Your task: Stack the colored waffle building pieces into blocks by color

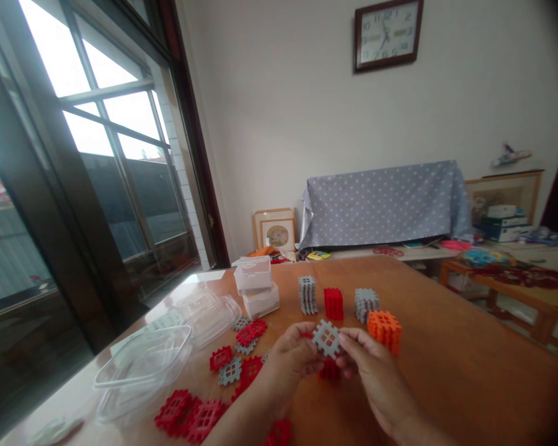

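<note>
Both hands meet over the wooden table, near the middle. A gray notched square piece (326, 339) with a windowed centre is held between them. My left hand (294, 354) is closed on its left side, and a bit of red shows by those fingers. My right hand (366, 356) pinches its right edge. Below the gray piece, a red block (330, 370) shows partly between the hands. Beyond them stand a gray stack (307, 295), a red stack (333, 303), another gray stack (366, 304) and an orange stack (385, 331) close to my right hand.
Loose red pieces (207, 418) and gray pieces (230, 371) lie left of my hands. Clear plastic containers (142, 359) and lids cover the table's left side. Two white boxes (260, 301) are stacked behind the loose pieces. A bench (530, 291) stands at the right.
</note>
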Demonstrator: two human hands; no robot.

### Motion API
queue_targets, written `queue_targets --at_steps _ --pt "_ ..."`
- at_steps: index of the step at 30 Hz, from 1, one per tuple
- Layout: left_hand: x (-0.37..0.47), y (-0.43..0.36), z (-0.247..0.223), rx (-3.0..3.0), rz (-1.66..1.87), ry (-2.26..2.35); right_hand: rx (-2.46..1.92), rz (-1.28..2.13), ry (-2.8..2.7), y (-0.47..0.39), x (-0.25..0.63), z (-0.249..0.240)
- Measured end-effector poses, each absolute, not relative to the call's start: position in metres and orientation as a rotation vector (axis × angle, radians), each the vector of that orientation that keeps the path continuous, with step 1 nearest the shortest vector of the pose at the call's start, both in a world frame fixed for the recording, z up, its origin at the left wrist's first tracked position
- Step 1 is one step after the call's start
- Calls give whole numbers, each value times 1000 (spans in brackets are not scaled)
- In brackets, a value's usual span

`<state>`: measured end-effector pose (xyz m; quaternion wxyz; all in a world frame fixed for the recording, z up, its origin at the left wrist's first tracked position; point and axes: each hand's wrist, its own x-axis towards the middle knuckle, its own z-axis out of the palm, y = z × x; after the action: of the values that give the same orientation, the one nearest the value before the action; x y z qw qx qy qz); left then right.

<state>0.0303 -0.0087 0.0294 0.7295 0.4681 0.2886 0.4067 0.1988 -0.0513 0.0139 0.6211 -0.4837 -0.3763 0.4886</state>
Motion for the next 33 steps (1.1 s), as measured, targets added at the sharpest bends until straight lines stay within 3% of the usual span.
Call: queue_targets --at_steps 10,19,33 --pt "31 0 28 1171 1046 756 -1048 1358 -968 -60 193 21" --pt "27 2 31 1395 1007 785 -1113 1287 -997 -60 196 24" --pt "21 1 24 2239 1045 1148 -1061 1275 -864 -54 195 15"
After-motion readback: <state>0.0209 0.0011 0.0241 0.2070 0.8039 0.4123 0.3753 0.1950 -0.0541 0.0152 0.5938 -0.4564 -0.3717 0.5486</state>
